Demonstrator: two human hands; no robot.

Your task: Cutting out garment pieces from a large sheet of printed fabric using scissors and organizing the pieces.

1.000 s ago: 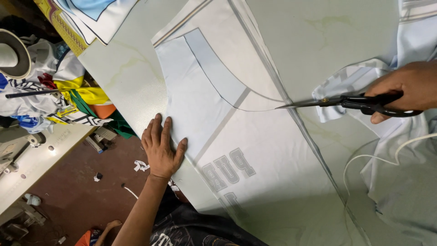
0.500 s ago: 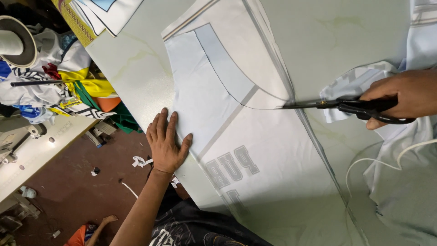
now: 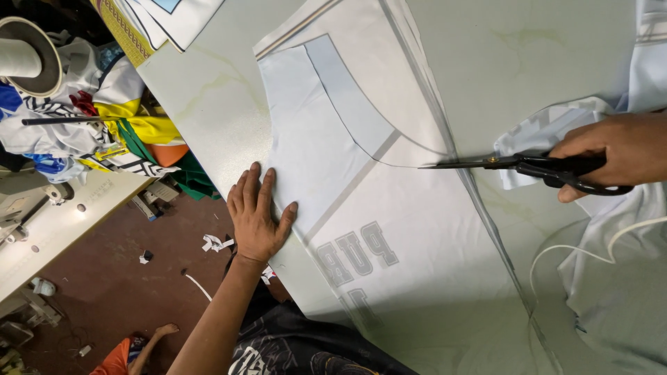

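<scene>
A pale blue printed fabric panel (image 3: 389,201) with grey stripes and grey lettering lies flat on the light marbled table (image 3: 208,104). My left hand (image 3: 257,215) presses flat on the panel's near-left edge, fingers spread. My right hand (image 3: 615,149) grips black-handled scissors (image 3: 514,165) whose blades point left, with the tips at a curved grey line on the panel. A cut scrap of the same fabric (image 3: 549,132) bunches under the scissors near my right hand.
More pale fabric and a white cord (image 3: 590,257) lie at the right. Colourful garments (image 3: 132,132) are heaped off the table's left edge beside a thread cone (image 3: 24,59). A white sewing bench (image 3: 62,215) stands lower left over a brown floor with scraps.
The scissors have moved leftward along the curved line into the panel. My left hand has stayed pressed on the fabric edge.
</scene>
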